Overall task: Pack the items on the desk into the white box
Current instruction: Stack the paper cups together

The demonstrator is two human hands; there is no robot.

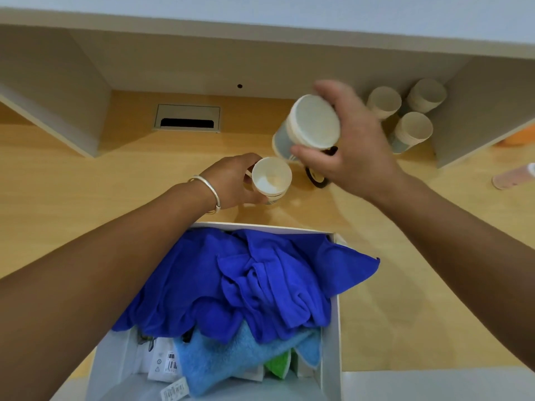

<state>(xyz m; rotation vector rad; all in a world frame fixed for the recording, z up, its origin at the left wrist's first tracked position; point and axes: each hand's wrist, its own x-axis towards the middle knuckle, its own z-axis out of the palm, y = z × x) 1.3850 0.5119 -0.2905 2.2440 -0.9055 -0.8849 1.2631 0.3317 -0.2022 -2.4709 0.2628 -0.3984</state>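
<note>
arms: both mine bare, no sleeves | left wrist: thin silver bangle point(209, 193) | fingers: bare, no rings visible

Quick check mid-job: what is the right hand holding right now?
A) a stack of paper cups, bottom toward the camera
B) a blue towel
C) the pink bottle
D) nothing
A: the right hand grips a stack of paper cups above the desk, its closed base toward the camera.
</note>
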